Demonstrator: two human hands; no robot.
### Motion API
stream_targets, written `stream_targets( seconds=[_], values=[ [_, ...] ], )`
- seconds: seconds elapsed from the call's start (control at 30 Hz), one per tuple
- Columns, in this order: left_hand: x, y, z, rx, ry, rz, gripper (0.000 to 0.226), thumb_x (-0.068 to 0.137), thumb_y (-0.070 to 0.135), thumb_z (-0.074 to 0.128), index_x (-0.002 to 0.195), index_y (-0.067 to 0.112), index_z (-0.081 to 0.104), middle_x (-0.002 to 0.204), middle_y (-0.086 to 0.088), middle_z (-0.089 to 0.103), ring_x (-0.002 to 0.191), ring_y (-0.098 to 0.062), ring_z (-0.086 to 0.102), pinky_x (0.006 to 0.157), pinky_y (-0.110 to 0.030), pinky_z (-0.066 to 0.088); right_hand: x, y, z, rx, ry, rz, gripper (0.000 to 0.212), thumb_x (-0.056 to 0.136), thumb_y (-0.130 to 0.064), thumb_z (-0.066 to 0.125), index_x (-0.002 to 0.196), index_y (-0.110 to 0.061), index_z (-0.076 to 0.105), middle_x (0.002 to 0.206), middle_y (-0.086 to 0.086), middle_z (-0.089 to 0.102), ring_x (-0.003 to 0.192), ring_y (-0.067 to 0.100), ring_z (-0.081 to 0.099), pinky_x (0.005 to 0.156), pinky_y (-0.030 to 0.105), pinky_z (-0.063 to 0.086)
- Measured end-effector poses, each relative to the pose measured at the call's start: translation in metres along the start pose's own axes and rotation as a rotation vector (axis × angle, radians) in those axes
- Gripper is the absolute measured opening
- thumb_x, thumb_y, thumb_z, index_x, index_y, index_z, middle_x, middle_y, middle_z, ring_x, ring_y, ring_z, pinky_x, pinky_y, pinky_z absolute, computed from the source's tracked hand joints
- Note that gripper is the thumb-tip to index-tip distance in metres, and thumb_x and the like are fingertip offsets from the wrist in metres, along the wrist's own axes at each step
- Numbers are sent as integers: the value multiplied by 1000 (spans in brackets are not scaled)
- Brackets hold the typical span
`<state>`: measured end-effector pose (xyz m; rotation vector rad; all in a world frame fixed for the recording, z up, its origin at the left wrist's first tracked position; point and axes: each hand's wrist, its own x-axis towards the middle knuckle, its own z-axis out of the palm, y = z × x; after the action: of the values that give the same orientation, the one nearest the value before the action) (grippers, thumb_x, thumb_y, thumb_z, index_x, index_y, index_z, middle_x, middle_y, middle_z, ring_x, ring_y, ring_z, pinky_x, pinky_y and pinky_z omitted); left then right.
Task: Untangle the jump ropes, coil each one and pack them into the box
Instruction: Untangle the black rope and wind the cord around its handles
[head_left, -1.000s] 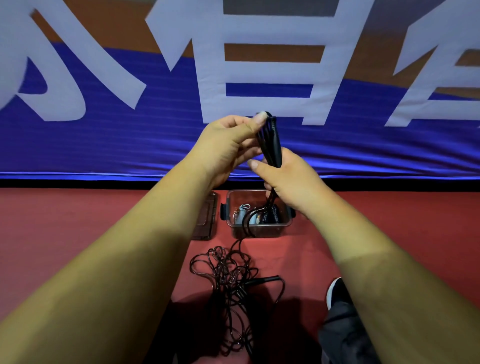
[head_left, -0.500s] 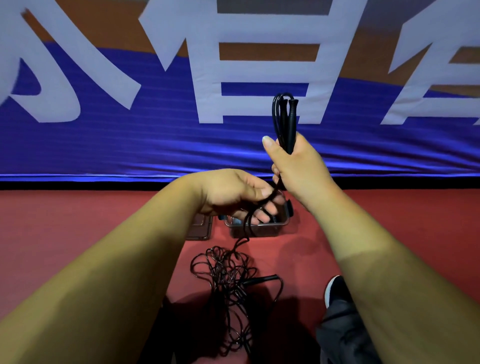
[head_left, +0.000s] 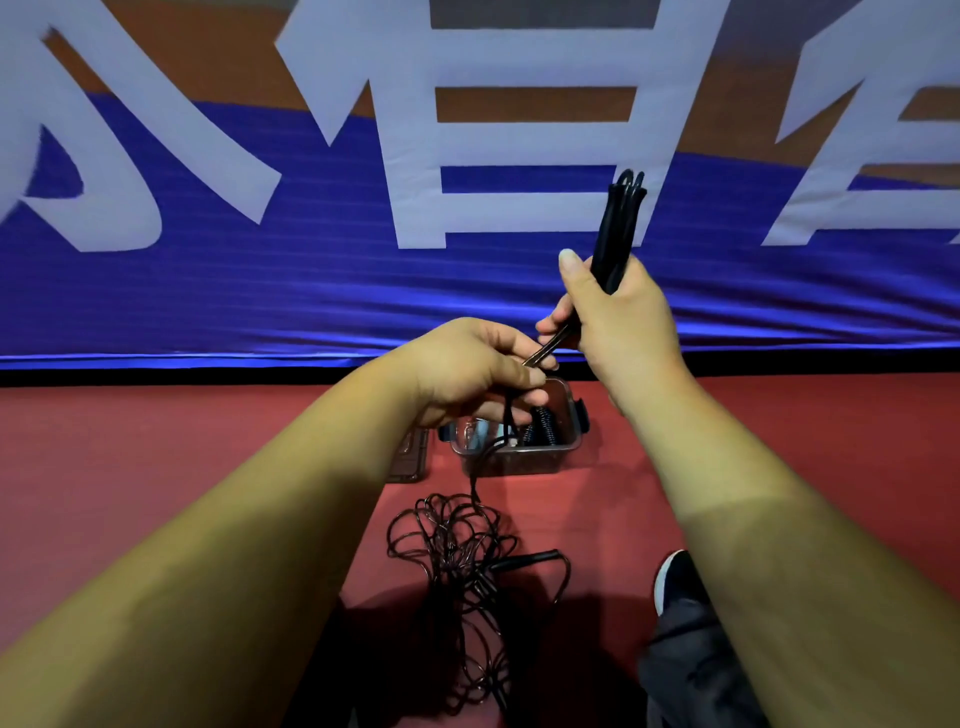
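Work is part done. The right hand (head_left: 618, 322) is clenched round a pair of black handles (head_left: 618, 228), held upright with a few loops of cord gathered against them. The left hand (head_left: 467, 369) pinches the black cord (head_left: 540, 354) just below, and from there the cord drops past the front of the box to the floor. In my judgement this rope is being wound and is not yet ready for packing. The clear box (head_left: 519, 460) stands open on the floor beyond the hands. It already holds one tight black coil (head_left: 543, 426), plus a pale item I cannot identify. What appears to be its lid (head_left: 410, 457) lies just left of it, mostly hidden by the left forearm. Outstanding work: a loose tangle (head_left: 452, 561) of black cord lies on the near side of the box, with a further handle (head_left: 524, 561) lying at its right edge. How many ropes it contains cannot be told. The surface is a red floor (head_left: 156, 467), matt and even. A blue banner (head_left: 311, 286) with large white characters closes off the far side. A dark shoe (head_left: 675, 577) and trouser leg show at near right.
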<state>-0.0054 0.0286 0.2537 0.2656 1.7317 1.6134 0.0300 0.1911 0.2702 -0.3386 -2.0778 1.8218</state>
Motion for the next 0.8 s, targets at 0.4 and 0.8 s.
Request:
stream_targets(
  seconds=[0.4,0.8],
  values=[
    [-9,-18,-22,194,-410,-91,32,94,-10,62,119,9,68,130,-15,71,125,-35,56,87,-38,36,0,-6,2,293,-26,128,21,107,-22,65,118,-5,61,66,13,66,77,39,79,63,43,66],
    [-15,2,-29,697,16,83,20,78,14,91,96,19,83,84,-1,79,71,-6,68,75,-24,56,2,-6,-8,-30,-171,35,15,106,-27,66,112,-13,64,73,15,74,79,32,80,74,46,67]
  ],
)
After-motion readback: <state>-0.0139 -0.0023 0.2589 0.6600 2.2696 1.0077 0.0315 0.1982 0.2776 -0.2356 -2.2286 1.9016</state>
